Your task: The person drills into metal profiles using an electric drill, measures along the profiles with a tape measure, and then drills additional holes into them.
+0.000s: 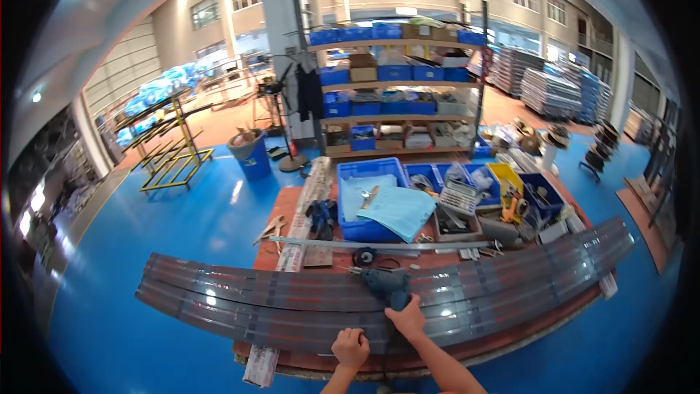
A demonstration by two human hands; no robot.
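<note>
My right hand (407,316) is wrapped round the handle of a dark blue-green power drill (385,284), whose front end points left above the bench. Several long dark grey profiles (299,299) with glossy surfaces and reddish marks lie side by side across the bench beneath it. My left hand (351,348) is closed in a fist at the near edge of these profiles, left of my right hand. Whatever its fingers hold, if anything, is hidden. Just behind the drill lies a small round black roll (364,256).
A red-topped bench (273,208) carries a large blue bin (350,231) with light blue papers (397,210). To its right are a yellow bin (504,177) and a grey parts box (459,196). A stocked shelf rack (401,85) stands behind; a blue waste bin (253,159) stands left.
</note>
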